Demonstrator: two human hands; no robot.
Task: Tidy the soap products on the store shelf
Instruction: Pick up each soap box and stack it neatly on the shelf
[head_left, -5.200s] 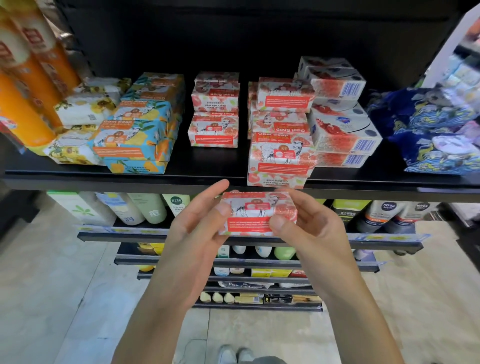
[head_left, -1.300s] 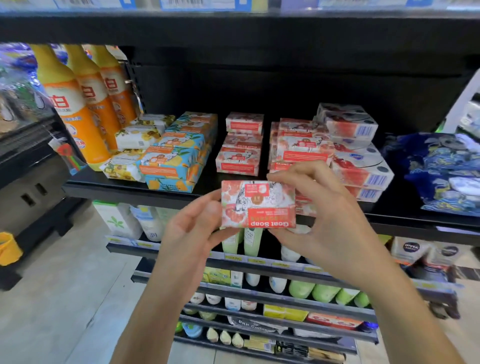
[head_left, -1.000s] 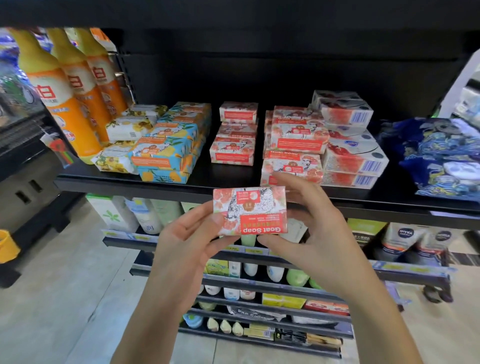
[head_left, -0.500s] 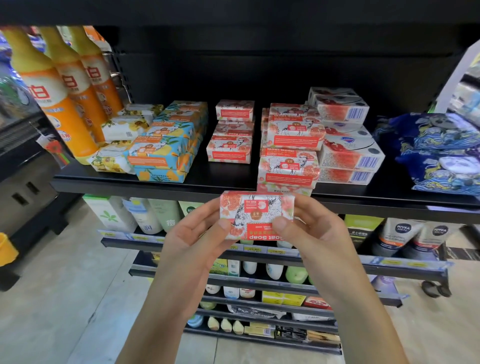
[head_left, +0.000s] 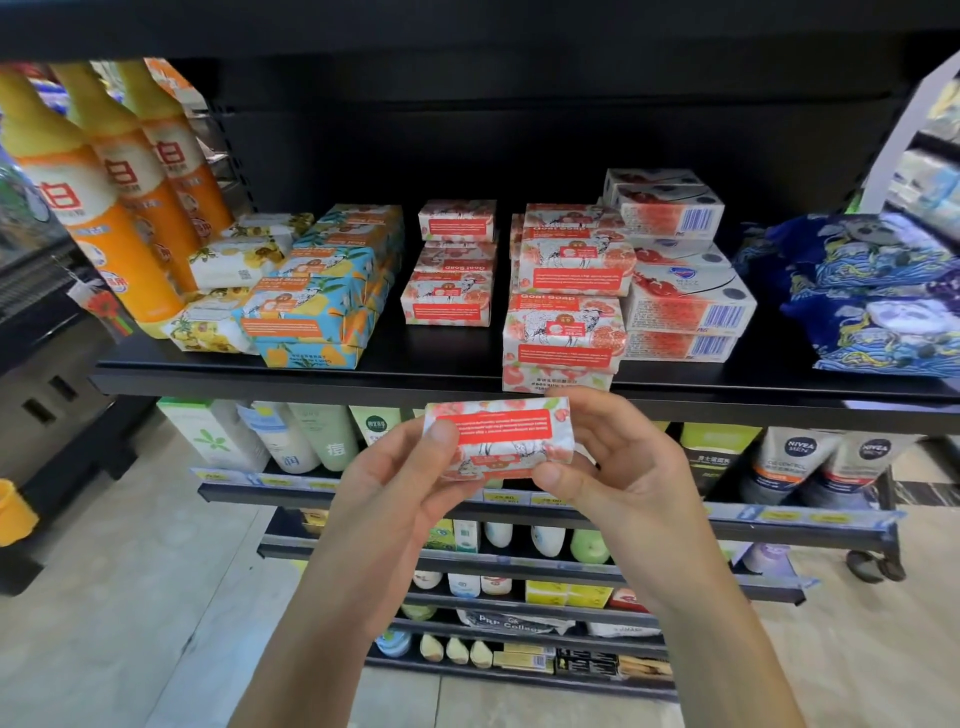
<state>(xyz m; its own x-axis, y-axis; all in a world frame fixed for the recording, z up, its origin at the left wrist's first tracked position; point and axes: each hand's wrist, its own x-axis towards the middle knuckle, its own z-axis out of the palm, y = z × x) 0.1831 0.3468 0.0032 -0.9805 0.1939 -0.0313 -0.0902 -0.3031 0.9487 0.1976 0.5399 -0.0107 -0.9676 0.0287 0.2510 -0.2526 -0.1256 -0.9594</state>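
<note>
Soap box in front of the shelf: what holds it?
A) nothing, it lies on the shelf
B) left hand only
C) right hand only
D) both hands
D: the left hand and the right hand each pinch one end of the soap box, just below the shelf edge.

Both forearms are bare. They enter from the lower edge and converge upward toward centre. The left hand (head_left: 400, 483) has its palm turned inward and its thumb laid flat on the near face of a soap box (head_left: 498, 436) at the left end; how the rest of the hand sits behind the box is hidden. On the right hand (head_left: 623, 467), the thumb presses the lower right corner. Its fingers (head_left: 592, 410) hook over the top right edge. Both hands pinch the box, which is held roughly level between them.
</note>
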